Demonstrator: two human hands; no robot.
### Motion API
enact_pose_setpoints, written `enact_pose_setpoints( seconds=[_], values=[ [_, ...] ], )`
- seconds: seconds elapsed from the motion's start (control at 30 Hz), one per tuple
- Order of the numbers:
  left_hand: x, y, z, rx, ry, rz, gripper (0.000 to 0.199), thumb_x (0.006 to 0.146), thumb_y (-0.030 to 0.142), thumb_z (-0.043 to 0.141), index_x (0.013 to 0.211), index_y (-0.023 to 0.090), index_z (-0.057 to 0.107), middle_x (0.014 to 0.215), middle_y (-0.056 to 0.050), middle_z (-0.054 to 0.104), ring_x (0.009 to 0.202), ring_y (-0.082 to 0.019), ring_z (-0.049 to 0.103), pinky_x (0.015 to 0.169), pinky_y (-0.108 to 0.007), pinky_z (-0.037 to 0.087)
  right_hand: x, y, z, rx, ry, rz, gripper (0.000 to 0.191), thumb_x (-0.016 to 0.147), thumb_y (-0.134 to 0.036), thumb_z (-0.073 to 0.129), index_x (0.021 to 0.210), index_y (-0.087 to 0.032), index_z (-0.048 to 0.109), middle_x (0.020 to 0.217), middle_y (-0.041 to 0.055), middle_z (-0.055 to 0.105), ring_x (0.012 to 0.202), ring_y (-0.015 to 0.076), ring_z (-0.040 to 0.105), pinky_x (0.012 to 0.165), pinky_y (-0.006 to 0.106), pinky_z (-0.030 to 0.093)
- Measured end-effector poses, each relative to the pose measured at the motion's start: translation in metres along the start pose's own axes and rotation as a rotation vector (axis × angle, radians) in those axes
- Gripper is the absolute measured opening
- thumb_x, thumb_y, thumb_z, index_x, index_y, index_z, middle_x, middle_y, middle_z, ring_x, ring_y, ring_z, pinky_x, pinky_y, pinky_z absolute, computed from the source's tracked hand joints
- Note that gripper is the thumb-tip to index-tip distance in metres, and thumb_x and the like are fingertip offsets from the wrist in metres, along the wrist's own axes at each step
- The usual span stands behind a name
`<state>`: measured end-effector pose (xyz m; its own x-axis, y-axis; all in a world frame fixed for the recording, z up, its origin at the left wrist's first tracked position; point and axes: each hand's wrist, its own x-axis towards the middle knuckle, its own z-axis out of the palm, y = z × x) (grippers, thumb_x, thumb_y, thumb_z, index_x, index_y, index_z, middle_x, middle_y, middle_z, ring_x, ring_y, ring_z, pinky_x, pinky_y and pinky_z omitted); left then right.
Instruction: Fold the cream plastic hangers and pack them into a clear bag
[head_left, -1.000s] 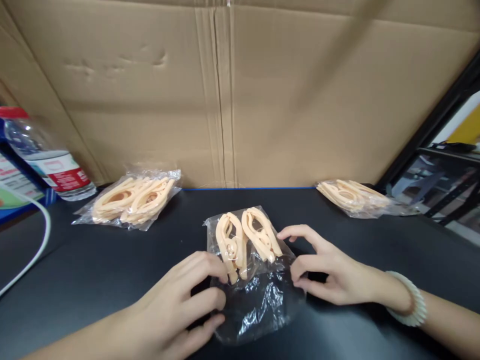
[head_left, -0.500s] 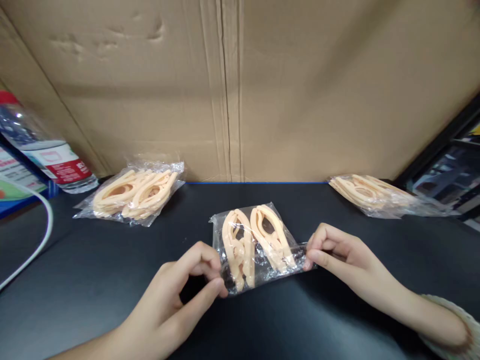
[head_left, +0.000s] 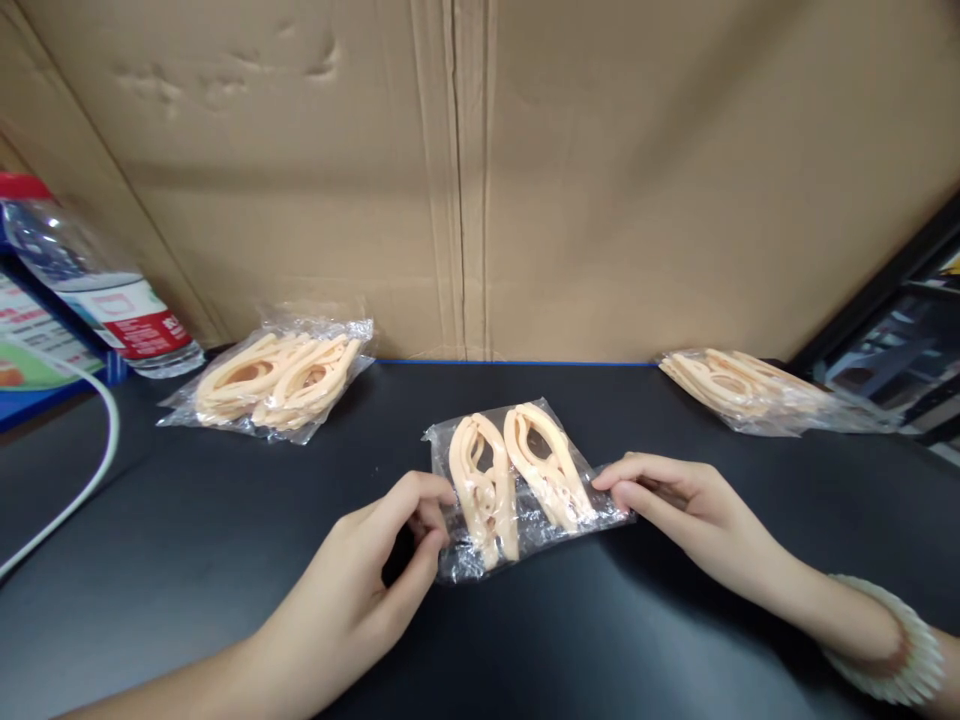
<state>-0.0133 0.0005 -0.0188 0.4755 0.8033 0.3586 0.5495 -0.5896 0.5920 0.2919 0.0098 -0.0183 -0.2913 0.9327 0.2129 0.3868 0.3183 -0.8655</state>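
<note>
A clear plastic bag [head_left: 541, 515] lies near the middle of the black table, holding two peach-coloured folding hangers [head_left: 484, 490] side by side. At the bag's left edge, my left hand [head_left: 394, 560] is closed, with thumb and forefinger pinching the film. The lower right corner of the bag is between the thumb and fingers of my right hand [head_left: 675, 495], which is also closed. On the right wrist is a pale beaded bracelet [head_left: 892, 640]. Part of the film is hidden under the fingertips.
Stacked bagged hangers [head_left: 277, 385] lie at the back left, and another bagged stack [head_left: 739, 385] at the back right. A water bottle [head_left: 135, 305] and a white cable [head_left: 101, 470] are on the left. A cardboard wall [head_left: 570, 180] stands behind the table [head_left: 285, 520].
My left fingers have moved slightly up the bag's left edge. My right hand has shifted a little left along the right corner. The bag's lower film looks flatter.
</note>
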Motion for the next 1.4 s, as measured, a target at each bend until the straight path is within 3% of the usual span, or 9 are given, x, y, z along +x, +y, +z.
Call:
enact_pose_setpoints(
  seconds=[0.1, 0.3, 0.47, 0.57, 0.73, 1.0, 1.2, 1.3, 1.4],
  values=[
    [0.0, -0.002, -0.001, 0.047, -0.01, 0.02, 0.019, 0.093, 0.013, 0.041, 0.106, 0.026, 0.045, 0.076, 0.005, 0.056, 0.064, -0.011, 0.054, 0.06, -0.02, 0.044, 0.0, 0.0, 0.0, -0.049, -0.004, -0.046, 0.019, 0.093, -0.031, 0.056, 0.093, -0.023, 0.073, 0.076, 0.0008, 0.063, 0.069, 0.0139, 0.058, 0.064, 0.024, 0.046],
    [0.003, -0.01, -0.002, 0.212, -0.111, 0.12, 0.021, 0.095, 0.011, 0.035, 0.091, 0.022, 0.052, 0.078, 0.001, 0.057, 0.07, -0.014, 0.053, 0.065, -0.026, 0.04, -0.001, 0.01, 0.0, -0.149, -0.041, -0.169, 0.026, 0.097, -0.021, 0.048, 0.108, -0.028, 0.071, 0.08, -0.0002, 0.061, 0.073, 0.0124, 0.057, 0.068, 0.023, 0.046],
    [0.004, -0.012, -0.003, 0.254, -0.089, 0.17, 0.023, 0.093, 0.01, 0.038, 0.089, 0.021, 0.058, 0.077, -0.001, 0.057, 0.071, -0.016, 0.052, 0.066, -0.028, 0.041, -0.002, 0.003, -0.003, -0.259, -0.159, -0.244, 0.041, 0.097, -0.012, 0.037, 0.126, -0.03, 0.06, 0.099, 0.0034, 0.058, 0.087, 0.0134, 0.057, 0.081, 0.026, 0.048],
    [0.004, -0.006, -0.007, 0.316, -0.082, 0.248, 0.017, 0.09, 0.014, 0.045, 0.091, 0.019, 0.061, 0.079, -0.004, 0.056, 0.071, -0.018, 0.05, 0.068, -0.033, 0.041, -0.004, -0.002, -0.005, -0.381, -0.209, -0.273, 0.049, 0.088, -0.011, 0.045, 0.135, -0.026, 0.052, 0.115, 0.0077, 0.052, 0.1, 0.017, 0.056, 0.09, 0.031, 0.049],
    [0.006, 0.002, -0.014, 0.463, -0.091, 0.356, 0.014, 0.089, 0.028, 0.056, 0.085, 0.016, 0.063, 0.085, -0.008, 0.054, 0.08, -0.024, 0.048, 0.069, -0.038, 0.043, -0.001, 0.01, -0.008, -0.604, -0.067, -0.455, 0.042, 0.086, -0.015, 0.055, 0.127, -0.024, 0.057, 0.13, 0.0124, 0.045, 0.118, 0.026, 0.048, 0.1, 0.044, 0.045],
    [0.017, 0.0, -0.024, 0.529, -0.223, 0.492, 0.021, 0.094, 0.012, 0.042, 0.087, 0.015, 0.062, 0.082, -0.007, 0.057, 0.077, -0.02, 0.053, 0.074, -0.034, 0.046, 0.012, 0.025, -0.011, -0.701, -0.058, -0.661, 0.033, 0.094, -0.013, 0.047, 0.118, -0.026, 0.066, 0.113, 0.0095, 0.062, 0.108, 0.0231, 0.056, 0.102, 0.048, 0.043],
    [0.019, -0.002, -0.028, 0.344, -0.185, 0.462, 0.019, 0.087, 0.008, 0.043, 0.08, 0.018, 0.057, 0.09, -0.008, 0.06, 0.082, -0.018, 0.054, 0.078, -0.03, 0.047, 0.01, 0.012, -0.007, -0.505, -0.044, -0.682, 0.026, 0.093, -0.013, 0.05, 0.107, -0.026, 0.068, 0.109, 0.0083, 0.062, 0.106, 0.0219, 0.056, 0.094, 0.04, 0.048],
    [0.018, 0.005, -0.036, 0.112, -0.084, 0.388, 0.019, 0.087, 0.01, 0.04, 0.077, 0.019, 0.054, 0.095, -0.008, 0.061, 0.088, -0.018, 0.055, 0.079, -0.031, 0.048, 0.009, -0.003, -0.003, -0.341, 0.022, -0.633, 0.018, 0.095, -0.017, 0.05, 0.097, -0.024, 0.067, 0.108, 0.0074, 0.061, 0.105, 0.0208, 0.057, 0.092, 0.035, 0.047],
    [0.02, 0.014, -0.043, -0.146, 0.07, 0.222, 0.018, 0.089, 0.019, 0.044, 0.075, 0.018, 0.054, 0.083, -0.004, 0.062, 0.076, -0.016, 0.057, 0.072, -0.029, 0.047, 0.015, -0.023, 0.003, -0.175, 0.143, -0.542, 0.019, 0.097, -0.025, 0.048, 0.088, -0.021, 0.063, 0.107, 0.0062, 0.06, 0.103, 0.0197, 0.057, 0.091, 0.032, 0.045]
  ],
)
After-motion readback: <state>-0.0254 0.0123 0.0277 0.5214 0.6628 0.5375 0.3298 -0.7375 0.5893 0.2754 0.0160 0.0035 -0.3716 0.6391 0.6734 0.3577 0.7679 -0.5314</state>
